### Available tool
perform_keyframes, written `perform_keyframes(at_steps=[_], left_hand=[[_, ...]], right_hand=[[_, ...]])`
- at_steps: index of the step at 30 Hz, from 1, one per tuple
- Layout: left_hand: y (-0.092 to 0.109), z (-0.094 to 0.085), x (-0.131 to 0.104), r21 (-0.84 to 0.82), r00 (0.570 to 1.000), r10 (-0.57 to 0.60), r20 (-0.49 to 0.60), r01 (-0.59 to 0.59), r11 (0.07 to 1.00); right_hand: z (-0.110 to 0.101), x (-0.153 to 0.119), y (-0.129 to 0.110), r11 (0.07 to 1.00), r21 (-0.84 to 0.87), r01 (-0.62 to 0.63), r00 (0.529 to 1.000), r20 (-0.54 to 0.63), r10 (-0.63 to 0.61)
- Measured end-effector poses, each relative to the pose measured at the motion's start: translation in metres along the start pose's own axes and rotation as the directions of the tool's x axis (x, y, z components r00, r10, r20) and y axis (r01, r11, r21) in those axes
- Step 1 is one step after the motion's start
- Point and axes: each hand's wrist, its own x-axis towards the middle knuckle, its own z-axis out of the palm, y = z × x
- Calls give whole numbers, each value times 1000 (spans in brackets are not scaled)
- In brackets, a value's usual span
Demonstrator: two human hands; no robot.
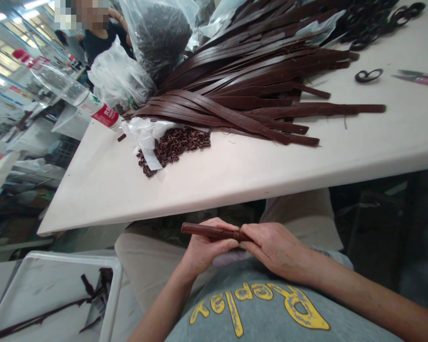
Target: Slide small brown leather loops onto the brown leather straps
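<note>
Over my lap, in front of the table's edge, both hands meet on a brown leather strap [203, 230]. My left hand [205, 249] pinches it between thumb and fingers, and the strap's flat end sticks out to the left. My right hand [274, 247] is closed on the strap's other part, its fingertips touching a narrow band around it near my left thumb. The rest of the strap is hidden by my right hand. On the table, a small heap of brown leather loops [180, 147] lies beyond my hands.
Many brown straps [235, 104] cover the white table [242, 175]. A bottle [103, 111] and plastic bags [160, 33] stand at the back left. Scissors [419, 78] and a black loop [368, 75] lie right. A white tray [116, 285] is lower left; a person [103, 40] is behind.
</note>
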Motion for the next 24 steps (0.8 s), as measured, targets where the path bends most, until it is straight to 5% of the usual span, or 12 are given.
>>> perform_keyframes(at_steps=[5, 9, 16, 19, 24], left_hand=[[-2, -4, 4, -44, 999, 20, 34, -19, 999], [-7, -24, 5, -187, 996, 38, -78, -53, 981], [3, -48, -2, -620, 924, -137, -358, -125, 775], [2, -43, -8, -651, 917, -109, -383, -185, 736], [-14, -19, -23, -585, 963, -138, -233, -26, 810]], right_hand=[[-5, 4, 1, 991, 126, 44, 999, -28, -40], [-25, -7, 31, 961, 275, 39, 998, -57, -24], [-14, -30, 67, 947, 312, -80, 973, 230, 6], [1, -23, 60, 947, 314, -70, 983, 184, 12], [15, 7, 41, 969, 229, 98, 991, 63, -115]])
